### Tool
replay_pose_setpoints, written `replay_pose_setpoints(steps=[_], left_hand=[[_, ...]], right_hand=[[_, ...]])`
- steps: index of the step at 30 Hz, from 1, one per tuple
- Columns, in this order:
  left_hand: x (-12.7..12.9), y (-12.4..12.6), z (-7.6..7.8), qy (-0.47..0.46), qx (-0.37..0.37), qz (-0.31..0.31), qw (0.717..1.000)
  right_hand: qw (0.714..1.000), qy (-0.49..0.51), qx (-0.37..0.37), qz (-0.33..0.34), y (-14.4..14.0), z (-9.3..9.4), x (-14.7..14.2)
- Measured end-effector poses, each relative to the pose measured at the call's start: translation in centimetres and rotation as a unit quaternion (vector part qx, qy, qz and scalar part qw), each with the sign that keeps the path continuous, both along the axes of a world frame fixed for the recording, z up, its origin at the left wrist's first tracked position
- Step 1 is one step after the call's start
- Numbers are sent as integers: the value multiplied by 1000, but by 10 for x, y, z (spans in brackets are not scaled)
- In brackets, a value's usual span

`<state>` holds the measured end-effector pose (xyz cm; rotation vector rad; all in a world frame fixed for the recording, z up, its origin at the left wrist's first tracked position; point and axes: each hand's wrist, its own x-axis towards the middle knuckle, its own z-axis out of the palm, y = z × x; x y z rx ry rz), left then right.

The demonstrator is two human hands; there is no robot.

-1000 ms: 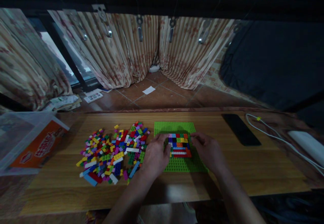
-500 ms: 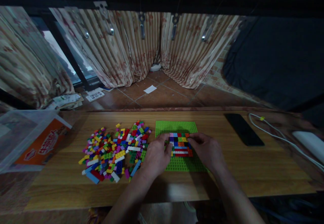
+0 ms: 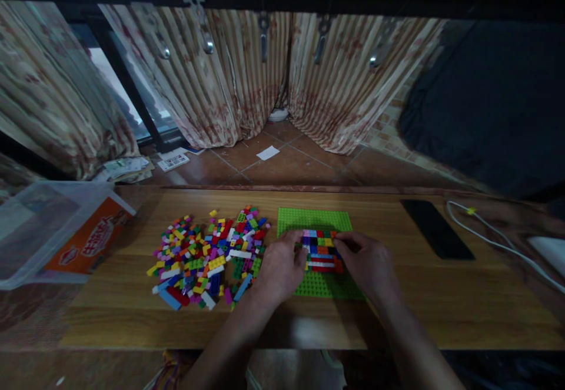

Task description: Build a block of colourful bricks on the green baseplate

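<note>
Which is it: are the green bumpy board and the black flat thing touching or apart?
Apart. The head view shows wooden table between the green board and the black flat thing.

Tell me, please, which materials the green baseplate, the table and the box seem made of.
Green baseplate: probably moulded plastic, fairly matte, with regular studs. Table: wood or wood-look laminate, slightly glossy; grain and a pale reflection show. Box: likely plastic, smooth; its walls are translucent.
</note>
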<state>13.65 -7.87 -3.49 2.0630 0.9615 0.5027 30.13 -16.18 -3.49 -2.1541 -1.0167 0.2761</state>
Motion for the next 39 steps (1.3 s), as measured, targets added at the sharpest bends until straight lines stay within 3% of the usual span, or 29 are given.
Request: replay_pose_setpoints(steps=[30,39], left_hand=[[-1,-1,0,-3,1,6,1000],[-2,-1,1,-4,-6,-1,1000]], right_hand=[[999,21,23,-12,2,-7,1],[997,44,29,-50,1,-9,11]])
